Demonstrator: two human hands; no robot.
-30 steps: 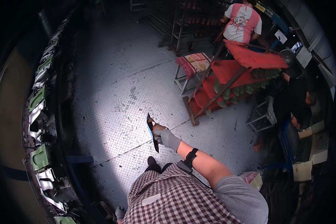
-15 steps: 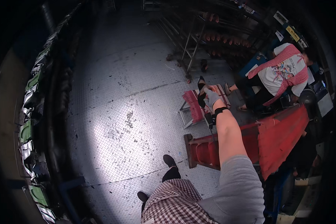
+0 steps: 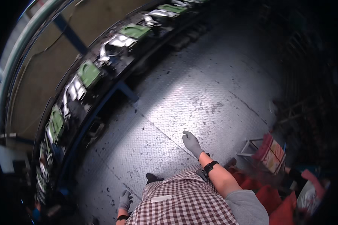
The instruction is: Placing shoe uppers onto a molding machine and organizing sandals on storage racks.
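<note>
My right hand (image 3: 192,144), in a grey glove with a black band at the wrist, is stretched out over the metal floor. Its fingers are loosely bent and apart from the thumb, and nothing shows in them. Low at my left side hangs my left hand (image 3: 125,200), gloved in grey as well, fingers spread and holding nothing visible. A brown-and-white checked apron (image 3: 180,200) lies between the two arms. Nearest on the left runs a long line carrying green moulded pieces (image 3: 89,73) and shiny silver pieces (image 3: 76,88), blurred by motion.
To the right stands a metal-legged stool (image 3: 268,153) covered with pink cloth. Red cloth (image 3: 268,198) hangs close by my right arm, with a co-worker (image 3: 310,195) partly seen beyond it. Blue supports (image 3: 127,92) hold up the line. Dark racks (image 3: 304,75) are at the far right.
My view has swung left toward the line. My right hand has left the stool, and the dark, pointed, shoe-like thing it held is out of it. My left hand has come into view.
</note>
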